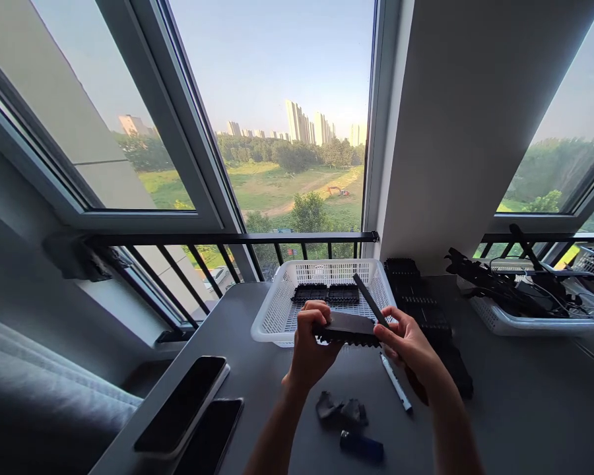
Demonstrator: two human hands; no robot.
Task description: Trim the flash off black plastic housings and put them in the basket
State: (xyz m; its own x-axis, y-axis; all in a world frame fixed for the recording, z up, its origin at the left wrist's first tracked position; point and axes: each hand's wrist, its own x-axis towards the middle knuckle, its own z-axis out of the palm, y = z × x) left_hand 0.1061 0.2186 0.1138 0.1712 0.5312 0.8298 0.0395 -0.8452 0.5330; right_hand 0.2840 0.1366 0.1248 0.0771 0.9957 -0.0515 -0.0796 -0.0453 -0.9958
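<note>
My left hand (313, 346) is closed around a flat black part with a toothed lower edge (349, 324), holding it above the table just in front of the white basket. Between the thumb and fingers of my right hand (403, 340) is a slim, dark, flat bar (369, 297), tilted up to the left. Its lower end is close to the right end of the toothed part; I cannot tell whether they touch. Two similar black toothed pieces (325, 294) lie in the white basket (264, 323) behind my hands.
A white marker (395, 382), a crumpled grey scrap (340, 409) and a dark blue cylinder (361, 446) lie in front. Two phones (183, 406) (210, 435) are at left. Black toothed parts (428, 316) line the right, before another white basket (519, 323) with black items and cables.
</note>
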